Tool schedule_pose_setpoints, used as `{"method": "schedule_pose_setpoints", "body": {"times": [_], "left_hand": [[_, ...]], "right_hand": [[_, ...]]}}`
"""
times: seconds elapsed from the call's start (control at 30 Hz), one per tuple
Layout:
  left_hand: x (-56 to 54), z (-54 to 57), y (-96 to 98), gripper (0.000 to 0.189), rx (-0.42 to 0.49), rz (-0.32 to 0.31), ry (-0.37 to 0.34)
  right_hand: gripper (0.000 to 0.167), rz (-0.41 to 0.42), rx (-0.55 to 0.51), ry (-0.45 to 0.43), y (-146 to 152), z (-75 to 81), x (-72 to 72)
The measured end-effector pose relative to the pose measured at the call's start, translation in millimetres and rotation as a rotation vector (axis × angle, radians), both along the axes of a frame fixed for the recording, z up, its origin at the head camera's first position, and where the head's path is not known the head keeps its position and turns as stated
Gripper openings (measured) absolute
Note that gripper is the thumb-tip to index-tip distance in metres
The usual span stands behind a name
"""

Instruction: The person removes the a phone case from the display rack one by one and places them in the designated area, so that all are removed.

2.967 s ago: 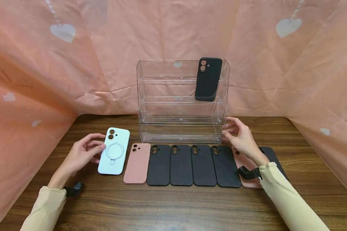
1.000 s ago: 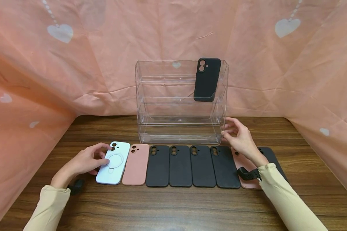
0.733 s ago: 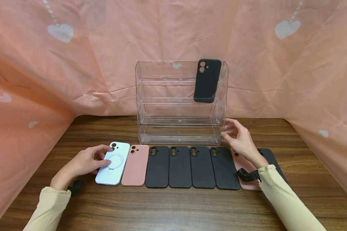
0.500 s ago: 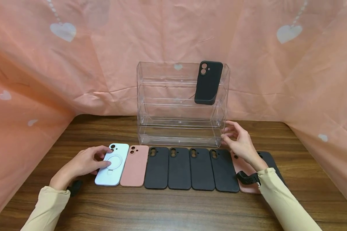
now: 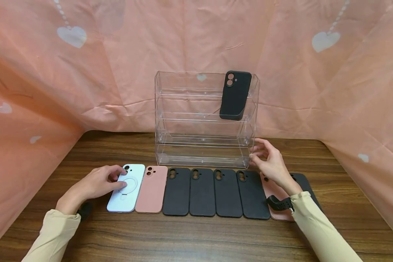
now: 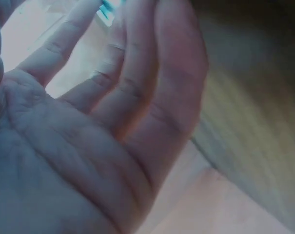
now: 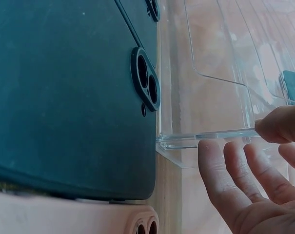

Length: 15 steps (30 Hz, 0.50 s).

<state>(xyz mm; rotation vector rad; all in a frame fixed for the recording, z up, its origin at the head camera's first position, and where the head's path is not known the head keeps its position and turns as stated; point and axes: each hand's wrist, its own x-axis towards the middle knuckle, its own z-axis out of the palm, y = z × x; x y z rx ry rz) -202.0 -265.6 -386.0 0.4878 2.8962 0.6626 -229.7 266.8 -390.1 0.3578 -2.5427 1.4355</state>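
In the head view my left hand holds a white phone case at its left edge. The thumb lies on the printed ring and the index finger is at the camera cutouts. This case lies at the left end of a row of cases on the table. My right hand pinches the lower right side wall of a clear tiered acrylic rack. In the right wrist view, that wall runs between the thumb and fingers. A black phone case stands at the top right of the rack.
Along the rack's front, the row continues with a pink case, several black cases and another pink case. A black case at the right end is partly hidden by my right arm. Pink cloth surrounds the wooden table.
My left hand has lowered the white case from a raised, tilted position to flat beside the left pink case. The right hand has stayed on the rack; the head view has shifted slightly.
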Motion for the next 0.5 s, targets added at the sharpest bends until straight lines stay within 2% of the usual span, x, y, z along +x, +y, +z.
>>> {"method": "schedule_pose_setpoints", "body": {"times": [0.17, 0.3, 0.5], "left_hand": [[-6.6, 12.8, 18.2, 0.031, 0.046, 0.013, 0.119], [-14.4, 21.6, 39.0, 0.027, 0.152, 0.002, 0.237], [-25.4, 35.0, 74.2, 0.026, 0.347, 0.008, 0.345]], "right_hand": [[0.056, 0.002, -0.004, -0.013, 0, 0.0, -0.2], [0.056, -0.002, -0.007, -0.007, 0, -0.1, -0.5], [0.055, -0.013, -0.005, -0.004, -3, 1.4, -0.1]]}}
